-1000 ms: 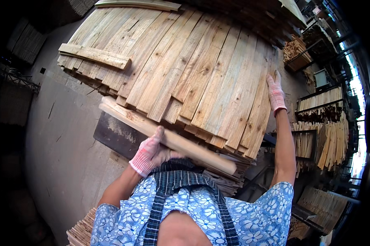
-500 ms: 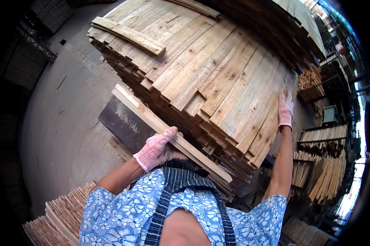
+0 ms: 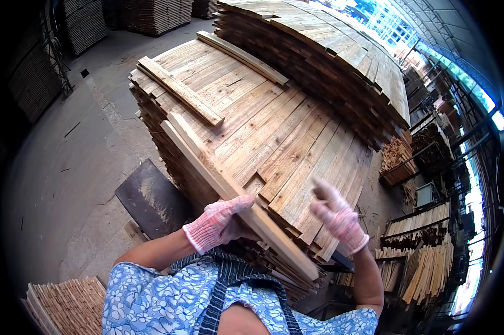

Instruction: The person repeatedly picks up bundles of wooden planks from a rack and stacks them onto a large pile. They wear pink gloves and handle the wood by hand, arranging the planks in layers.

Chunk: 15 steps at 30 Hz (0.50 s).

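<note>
My left hand (image 3: 218, 220), in a pink and white knitted glove, is closed round wooden boards (image 3: 274, 237). They look like two narrow lengths laid together, slanting across in front of my body. Beyond them spreads a broad stack of planks (image 3: 296, 151), its top layer laid side by side. Above the near right part of this stack is my gloved right hand (image 3: 338, 218), slightly blurred, with fingers apart and nothing in it. Two loose lengths of wood lie across the stack's top: one board (image 3: 182, 92) at the left, another strip (image 3: 240, 58) at the far side.
A taller pile of planks (image 3: 319, 72) rises behind the stack. A dark panel dusted with sawdust (image 3: 151, 198) is below my left arm's far side. More bundled wood (image 3: 68, 307) stands at lower left, and racks of strips (image 3: 430, 262) line the right.
My right hand has left the right edge of the stack and moved inward, toward the held boards. My left hand keeps its hold; the view has shifted, showing more of the far pile.
</note>
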{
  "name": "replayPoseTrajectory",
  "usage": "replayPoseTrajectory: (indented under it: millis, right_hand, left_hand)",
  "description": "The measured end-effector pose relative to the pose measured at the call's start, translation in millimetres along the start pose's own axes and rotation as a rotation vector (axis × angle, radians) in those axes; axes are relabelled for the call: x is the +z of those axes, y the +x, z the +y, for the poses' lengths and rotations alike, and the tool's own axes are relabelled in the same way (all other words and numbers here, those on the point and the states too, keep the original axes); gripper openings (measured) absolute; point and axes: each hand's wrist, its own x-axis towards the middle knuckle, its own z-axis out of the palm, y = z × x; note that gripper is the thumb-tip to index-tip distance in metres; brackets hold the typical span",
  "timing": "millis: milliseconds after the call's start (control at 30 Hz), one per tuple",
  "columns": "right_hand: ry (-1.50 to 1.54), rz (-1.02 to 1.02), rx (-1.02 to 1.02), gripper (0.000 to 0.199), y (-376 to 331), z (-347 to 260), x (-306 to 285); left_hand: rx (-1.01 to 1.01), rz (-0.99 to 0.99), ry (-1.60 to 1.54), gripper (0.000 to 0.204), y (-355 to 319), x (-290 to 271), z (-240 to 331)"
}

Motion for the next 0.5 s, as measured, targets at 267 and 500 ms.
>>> replayPoseTrajectory:
  millis: [267, 500]
  right_hand:
    - [-1.136, 0.16, -0.355, 0.064, -39.1, 20.7, 13.5]
    - [-1.231, 0.192, -0.284, 0.061, -17.5, 85.4, 22.6]
  left_hand:
    - [-0.258, 0.06, 0.974, 0.071, 18.8, 75.3, 17.4]
    - [1.407, -0.539, 2.273, 0.062, 98.4, 25.2, 48.1]
